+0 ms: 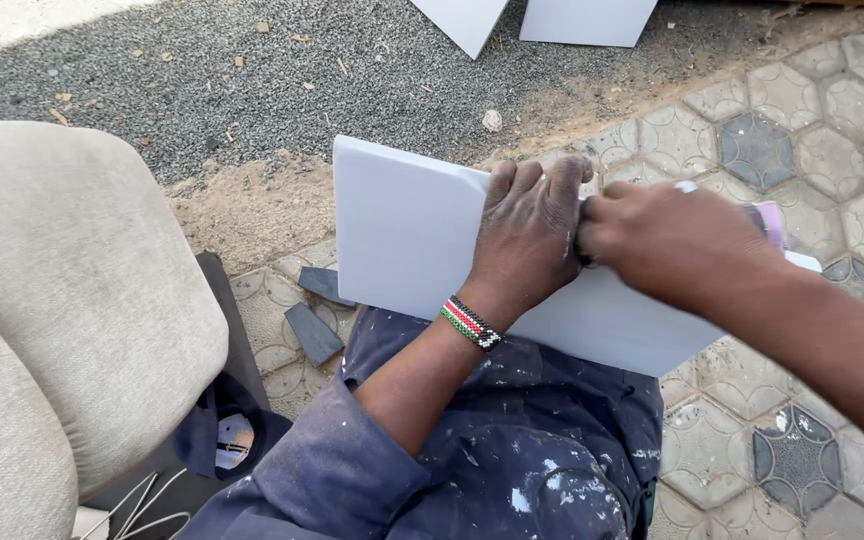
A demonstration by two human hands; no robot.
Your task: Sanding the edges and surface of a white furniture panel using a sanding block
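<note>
Presently, the left hand [530, 228] lies flat on a white panel [407, 235] resting across the person's lap, fingers [527, 180] extended over its far edge. Right hand [667, 240] is closed beside the left fingers, touching them; whether it grips anything cannot be told. Dark stone pieces [314, 312] lie left of the panel.

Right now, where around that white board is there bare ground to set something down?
The patterned paving right of the white board lies open, as does the sandy strip between board and gravel. It is crowded left of the knee: two dark blocks lie by the cushioned seat. Both the left hand and right hand occupy the board.
</note>
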